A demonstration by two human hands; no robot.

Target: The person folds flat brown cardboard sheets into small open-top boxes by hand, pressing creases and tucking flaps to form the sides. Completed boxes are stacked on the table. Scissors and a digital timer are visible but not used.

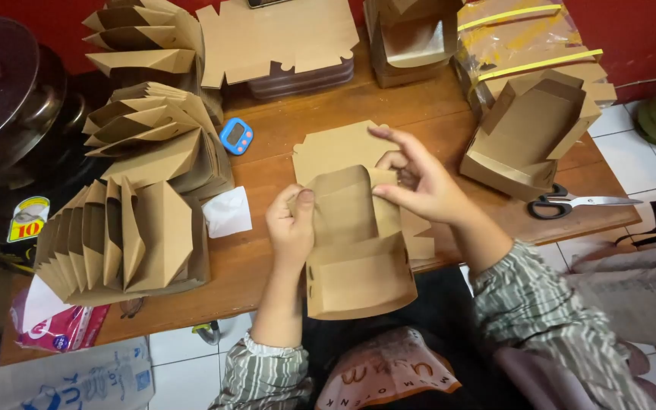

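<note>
My left hand (291, 222) grips the left side of a half-folded brown cardboard box (354, 262), thumb pressed on its upright flap. Over the box's upper right flap my right hand (417, 182) pinches the card, index finger stretched out to the left. The box hangs over the near edge of the wooden table (267, 266). A flat box blank (335, 148) lies on the table just behind the hands.
Stacks of nested folded boxes (127, 239) fill the left side. A pile of flat blanks (279, 38) sits at the back, a finished open box (529, 137) at the right. Scissors (571, 203), a small blue timer (236, 136) and a white paper (228, 212) lie nearby.
</note>
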